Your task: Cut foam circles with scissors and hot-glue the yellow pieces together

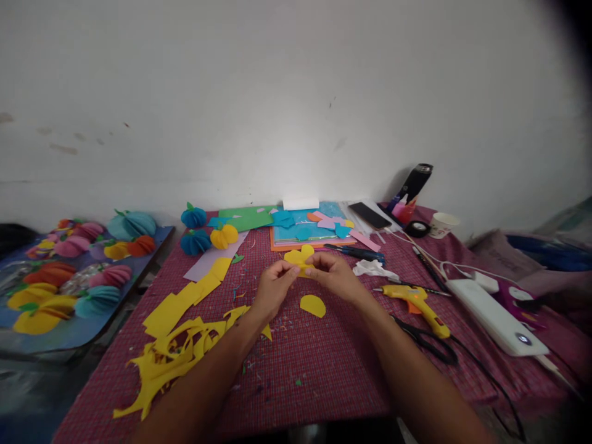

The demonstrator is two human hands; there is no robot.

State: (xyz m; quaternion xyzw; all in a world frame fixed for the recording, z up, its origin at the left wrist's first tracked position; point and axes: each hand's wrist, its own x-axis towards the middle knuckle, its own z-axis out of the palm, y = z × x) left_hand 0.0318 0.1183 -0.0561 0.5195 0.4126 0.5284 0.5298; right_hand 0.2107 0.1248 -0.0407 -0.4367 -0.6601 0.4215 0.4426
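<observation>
In the head view, I have both hands over the middle of the counter [300,382]. The left hand [276,282] is clamped on the yellow flower [301,255] at its lower left, thumb against fingers; the right hand [333,274] pinches its lower right. Fingertips cover that lower part, so I can't tell whether the flower is 1 layer or more. Just nearer me lies 1 yellow half-disc [313,306]. My left forearm hides some of the yellow scraps [185,351]. Right of my hands lies the glue gun [416,299], with the scissors [430,341] beside it, their blades hard to make out. Far left, the blue board [157,240] is cut off by the edge, as is a dark shape [16,235] I can't identify.
</observation>
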